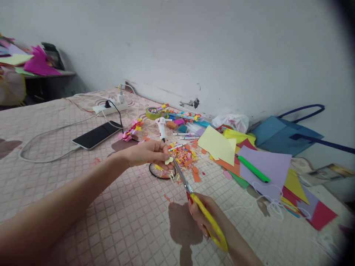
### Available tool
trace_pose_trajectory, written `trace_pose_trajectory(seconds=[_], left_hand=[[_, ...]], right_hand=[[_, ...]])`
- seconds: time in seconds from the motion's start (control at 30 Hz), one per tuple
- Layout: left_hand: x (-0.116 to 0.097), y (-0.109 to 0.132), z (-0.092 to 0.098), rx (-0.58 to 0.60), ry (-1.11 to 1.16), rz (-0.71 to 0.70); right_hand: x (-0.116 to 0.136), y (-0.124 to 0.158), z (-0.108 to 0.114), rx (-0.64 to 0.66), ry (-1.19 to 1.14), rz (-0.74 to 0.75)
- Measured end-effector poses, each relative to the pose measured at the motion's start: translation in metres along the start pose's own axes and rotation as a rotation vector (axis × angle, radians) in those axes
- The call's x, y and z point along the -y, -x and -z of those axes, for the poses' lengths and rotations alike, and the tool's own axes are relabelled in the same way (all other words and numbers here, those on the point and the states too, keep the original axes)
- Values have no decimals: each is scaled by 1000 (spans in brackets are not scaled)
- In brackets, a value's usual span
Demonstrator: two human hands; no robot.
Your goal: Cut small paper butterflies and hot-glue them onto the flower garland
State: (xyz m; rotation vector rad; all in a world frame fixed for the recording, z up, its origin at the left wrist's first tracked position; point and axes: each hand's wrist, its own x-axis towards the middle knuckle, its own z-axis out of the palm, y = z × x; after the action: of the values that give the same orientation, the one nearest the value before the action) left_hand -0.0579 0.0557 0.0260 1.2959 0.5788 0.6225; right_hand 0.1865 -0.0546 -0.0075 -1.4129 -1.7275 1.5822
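Observation:
My left hand (151, 153) pinches a small pale-yellow paper cutout (169, 160) with rounded lobes. In my right hand (203, 212) are scissors (210, 218) with a yellow and red handle. Their blades point up and left, with the tips right beside the cutout; whether they touch it I cannot tell. Below and behind my left hand lie a black cord loop (155, 175) and a heap of colourful paper scraps (184, 156). A white glue gun (161, 127) stands just beyond that hand.
A tablet-like black device (97, 135) and a power strip (110, 108) with cables lie at left. Coloured paper sheets (266, 166), a green cutter (253, 169) and white string (274, 210) spread at right. A blue bag (285, 135) leans near the wall. Tape (154, 113) sits at the back.

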Motion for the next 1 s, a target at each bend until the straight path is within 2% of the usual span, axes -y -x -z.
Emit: trace_pose_trajectory(seconds=[0.17,0.3,0.57,1.0], left_hand=[[-1,1,-1,-13,-26,13],[0,1,0,-8,-35,13],[0,1,0,29,-17,8],[2,1,1,65,-49,10]], right_hand=[[-6,1,1,36,-51,27],[-1,1,-2,-9,18,21],[5,-1,-2,-104,177,100],[1,0,2,-77,272,128]])
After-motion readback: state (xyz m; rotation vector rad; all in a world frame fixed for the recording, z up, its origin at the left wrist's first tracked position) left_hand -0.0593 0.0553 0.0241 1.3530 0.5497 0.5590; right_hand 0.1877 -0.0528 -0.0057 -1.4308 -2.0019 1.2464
